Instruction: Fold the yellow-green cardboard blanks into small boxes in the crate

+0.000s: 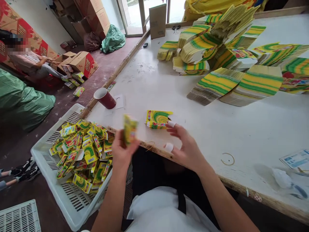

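A small yellow and green box [129, 129], blurred, is gripped between the fingers and thumb of my left hand [123, 149], over the table's front edge. Flat yellow and green cartons [158, 119] lie in a small stack on the white table [145, 87]. White covers sit on two fingertips of my right hand [184, 145], whose fingers are apart at the right end of that stack. A white plastic basket [44, 167] full of folded yellow boxes [89, 151] is below my left hand.
A maroon cup [105, 98] stands near the table's left edge. Fanned stacks of flat cartons [217, 82] cover the back right. Rubber bands lie near the front edge. A person [31, 62] sits by cardboard boxes [82, 62] at the far left.
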The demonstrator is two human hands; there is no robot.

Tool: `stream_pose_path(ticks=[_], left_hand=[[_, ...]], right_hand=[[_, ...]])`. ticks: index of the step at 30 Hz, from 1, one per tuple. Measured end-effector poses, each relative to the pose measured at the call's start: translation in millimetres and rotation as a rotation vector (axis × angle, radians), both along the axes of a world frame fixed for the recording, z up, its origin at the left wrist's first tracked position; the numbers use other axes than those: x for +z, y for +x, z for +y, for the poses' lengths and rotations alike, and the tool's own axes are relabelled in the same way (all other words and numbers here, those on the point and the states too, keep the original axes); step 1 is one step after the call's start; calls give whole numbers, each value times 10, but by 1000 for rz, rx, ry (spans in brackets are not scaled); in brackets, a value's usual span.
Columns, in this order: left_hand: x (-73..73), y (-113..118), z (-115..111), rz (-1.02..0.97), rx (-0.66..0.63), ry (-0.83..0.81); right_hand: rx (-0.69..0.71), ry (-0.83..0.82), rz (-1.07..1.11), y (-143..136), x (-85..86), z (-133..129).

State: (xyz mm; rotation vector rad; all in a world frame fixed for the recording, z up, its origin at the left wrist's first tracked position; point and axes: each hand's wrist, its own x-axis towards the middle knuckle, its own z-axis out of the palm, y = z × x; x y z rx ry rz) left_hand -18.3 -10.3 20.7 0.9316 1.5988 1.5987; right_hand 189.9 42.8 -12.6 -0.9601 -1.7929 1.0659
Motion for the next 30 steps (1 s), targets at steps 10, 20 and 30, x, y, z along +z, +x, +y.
stream_pose_path(ticks=[10, 20, 30], left_hand=[[79, -138, -33, -1008, 391, 4], [-44, 737, 134, -721, -2, 209], [-90, 696, 157, -560, 6, 172]], right_hand=[[-305, 127, -470, -123, -103, 423], [281, -342, 150, -221, 197, -253], [141, -424, 318, -232, 66, -262]])
